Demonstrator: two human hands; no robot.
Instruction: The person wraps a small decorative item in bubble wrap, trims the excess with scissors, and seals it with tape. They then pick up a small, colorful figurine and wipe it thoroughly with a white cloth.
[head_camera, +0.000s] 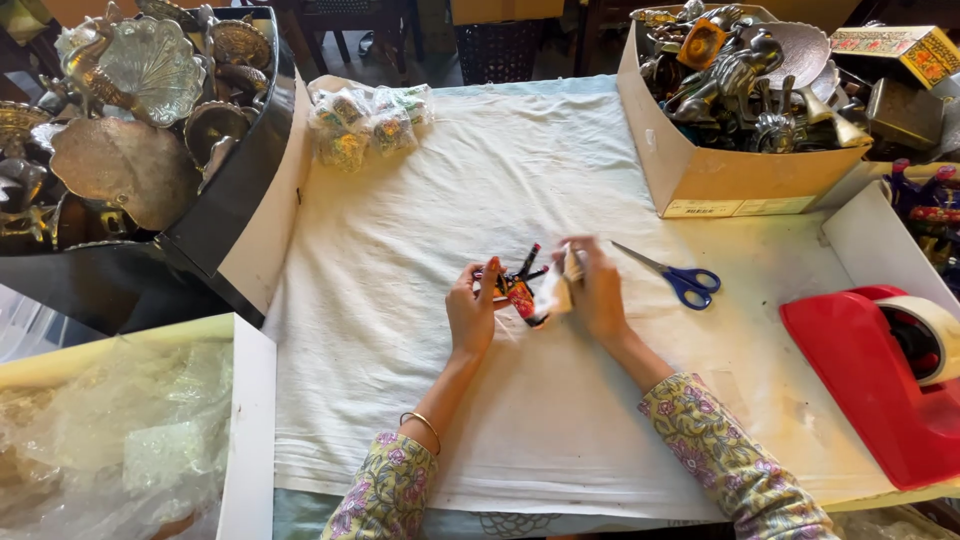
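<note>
My left hand (474, 308) and my right hand (597, 290) meet over the middle of a white cloth (400, 260). Between them is a small painted figurine (521, 287), red and black with dark thin legs sticking up. My left hand grips its left side. My right hand pinches a pale piece of wrapping (566, 282) against its right side. Both sleeves are floral print, and a thin bangle sits on my left wrist.
Blue-handled scissors (682, 277) lie right of my hands. A red tape dispenser (880, 365) sits at the right edge. Wrapped small items (368, 122) lie at the back. A cardboard box (720, 175) of metal figurines stands back right, metal trays (130, 110) left, bubble wrap (110, 440) near left.
</note>
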